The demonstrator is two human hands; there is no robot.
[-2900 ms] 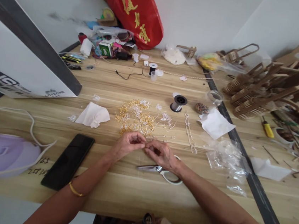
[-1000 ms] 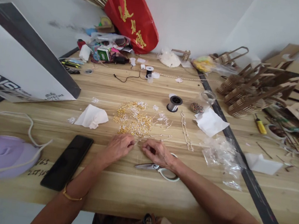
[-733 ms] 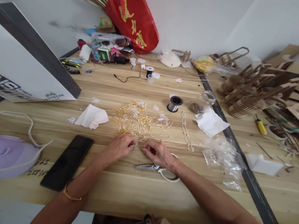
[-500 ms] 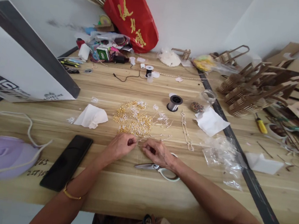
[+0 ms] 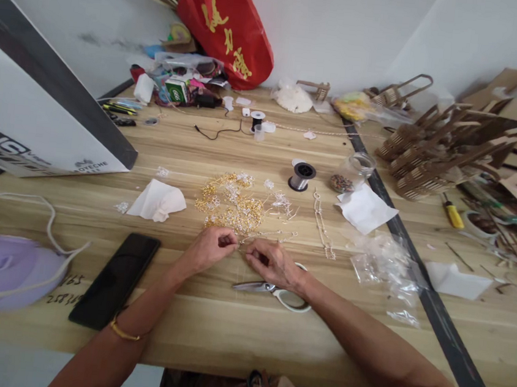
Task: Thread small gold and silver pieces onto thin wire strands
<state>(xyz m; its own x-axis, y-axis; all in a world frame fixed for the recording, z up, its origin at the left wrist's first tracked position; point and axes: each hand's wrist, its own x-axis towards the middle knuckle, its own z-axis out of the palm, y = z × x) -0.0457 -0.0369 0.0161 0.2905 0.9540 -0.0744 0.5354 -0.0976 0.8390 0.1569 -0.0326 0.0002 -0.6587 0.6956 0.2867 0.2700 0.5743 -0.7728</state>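
Observation:
My left hand (image 5: 210, 249) and my right hand (image 5: 270, 261) meet over the wooden table (image 5: 225, 331), fingertips pinched toward each other. Between them runs a thin beaded strand (image 5: 269, 236) that trails off to the right. What exactly each pinch holds is too small to name. Just beyond my hands lies a pile of gold and silver beads (image 5: 234, 203). Scissors (image 5: 276, 291) lie on the table under my right wrist. A gold bangle (image 5: 124, 330) sits on my left forearm.
A black phone (image 5: 115, 278) lies left of my hands, a white tissue (image 5: 157, 200) beyond it. A wire spool (image 5: 301, 176), glass jar (image 5: 357, 168), plastic bags (image 5: 384, 265) and a finished bead chain (image 5: 324, 228) lie to the right. A white box (image 5: 40, 109) stands left; wooden baskets (image 5: 433, 153) at the far right.
My hands have stayed close together near the bead pile with only small finger movements. The view has shifted slightly.

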